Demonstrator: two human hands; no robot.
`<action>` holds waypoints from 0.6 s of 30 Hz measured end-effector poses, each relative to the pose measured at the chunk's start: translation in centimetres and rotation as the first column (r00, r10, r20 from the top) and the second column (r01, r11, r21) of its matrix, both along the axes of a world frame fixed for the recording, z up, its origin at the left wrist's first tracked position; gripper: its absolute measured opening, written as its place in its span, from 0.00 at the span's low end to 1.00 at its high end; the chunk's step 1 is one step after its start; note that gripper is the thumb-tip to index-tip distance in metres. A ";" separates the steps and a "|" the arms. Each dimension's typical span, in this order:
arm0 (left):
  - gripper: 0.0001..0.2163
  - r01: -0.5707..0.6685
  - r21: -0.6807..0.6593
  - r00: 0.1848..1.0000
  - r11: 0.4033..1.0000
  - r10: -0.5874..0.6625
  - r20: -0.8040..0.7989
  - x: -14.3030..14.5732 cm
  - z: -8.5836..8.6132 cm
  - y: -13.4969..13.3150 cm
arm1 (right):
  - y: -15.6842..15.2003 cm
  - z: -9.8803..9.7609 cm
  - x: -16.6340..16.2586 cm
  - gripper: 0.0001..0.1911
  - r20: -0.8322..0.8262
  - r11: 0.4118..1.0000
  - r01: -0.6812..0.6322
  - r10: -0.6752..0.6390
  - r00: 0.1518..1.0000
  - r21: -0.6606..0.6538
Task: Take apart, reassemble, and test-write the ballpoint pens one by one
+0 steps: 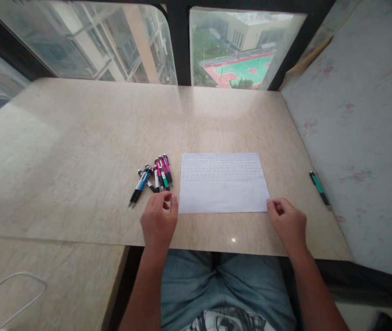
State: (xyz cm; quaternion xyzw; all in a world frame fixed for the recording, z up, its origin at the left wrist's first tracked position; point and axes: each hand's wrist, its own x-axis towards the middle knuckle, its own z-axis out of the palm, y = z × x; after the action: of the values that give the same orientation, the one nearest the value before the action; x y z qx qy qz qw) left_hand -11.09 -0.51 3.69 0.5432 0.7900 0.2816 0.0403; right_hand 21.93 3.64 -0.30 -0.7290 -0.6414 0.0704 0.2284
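A white sheet of paper (221, 197) lies flat on the table, its upper half covered with rows of small, unreadable writing. My right hand (288, 223) pinches the sheet near its lower right corner between thumb and fingers. Just off the lower left corner is my left hand (158, 220), its fingers curled toward the thumb and nothing visible in them. Beyond that hand, several click pens lie in a loose pile, among them a blue pen (141, 185), a green pen (164, 178) and a purple pen (167, 168).
Another green pen (319, 189) lies at the right, beside the patterned wall (358, 138). The pale table (89, 151) runs back to the windows (240, 50). A lower surface (54, 276) at the front left carries a white cable (39, 279). My legs are under the table's front edge.
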 end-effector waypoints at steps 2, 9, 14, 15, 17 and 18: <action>0.08 -0.039 -0.094 0.997 0.995 0.032 -0.077 -1.1 0.4 0.2 | -0.3 -0.1 0.0 0.21 -0.046 1.000 0.028 -0.028 0.999 -0.006; 0.08 -0.108 -0.284 0.976 0.953 0.048 -0.213 -0.7 0.4 1.8 | -0.8 -0.5 0.5 0.19 -0.102 0.996 0.063 -0.069 0.992 -0.061; 0.05 -0.126 -0.214 0.992 0.969 0.119 -0.044 -1.3 0.3 1.7 | -0.9 -0.2 0.5 0.19 -0.148 0.997 0.056 -0.062 0.987 -0.047; 0.06 -0.132 -0.180 0.989 0.975 0.143 0.050 -1.4 0.4 1.5 | -0.9 -0.1 0.4 0.18 -0.164 0.997 0.059 -0.065 0.984 -0.044; 0.12 -0.123 -0.111 0.925 0.986 0.154 0.346 -1.4 0.4 1.0 | -1.1 0.0 0.2 0.19 -0.206 0.998 0.059 -0.065 0.976 -0.032; 0.17 -0.110 -0.085 0.841 0.990 0.138 0.523 -1.1 0.4 0.8 | -1.3 0.1 -0.1 0.19 -0.235 0.998 0.052 -0.057 0.970 -0.023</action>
State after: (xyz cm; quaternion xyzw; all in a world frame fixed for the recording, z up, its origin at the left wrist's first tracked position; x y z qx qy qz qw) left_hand -12.24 0.29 4.09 0.3915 0.7890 0.4015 0.2510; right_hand 21.84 2.37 -0.18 -0.7348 -0.5889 0.1556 0.2985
